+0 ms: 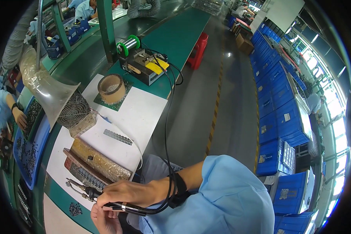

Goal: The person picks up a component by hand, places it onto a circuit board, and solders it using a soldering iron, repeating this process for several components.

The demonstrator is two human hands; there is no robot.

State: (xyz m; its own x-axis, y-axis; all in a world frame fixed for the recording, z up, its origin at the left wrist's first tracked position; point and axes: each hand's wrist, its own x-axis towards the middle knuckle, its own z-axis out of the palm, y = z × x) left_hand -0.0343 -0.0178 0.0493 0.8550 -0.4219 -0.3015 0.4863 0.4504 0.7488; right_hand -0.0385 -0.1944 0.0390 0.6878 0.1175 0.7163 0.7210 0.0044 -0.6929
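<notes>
My right hand (130,192) is closed around a soldering iron (123,207) with a black handle and a metal band. Its thin forked metal end (75,185) points left, close to a row of small metal parts (90,177) in a wood-sided holder (99,160). Black cables run from the iron past my right wrist. Just below, at the lower edge, my left hand (106,220) has its fingers bent together against the handle side; what they pinch is hidden. A heap of small dark parts (75,209) lies to the left of my hands.
Farther up the white sheet (152,109) lie a strip of metal parts (118,136), a fan (75,113) and a round brown pot (111,89). Behind stand a soldering station (142,66) and a solder spool (128,45). A blue tray (43,150) and a co-worker's hand (19,118) are left.
</notes>
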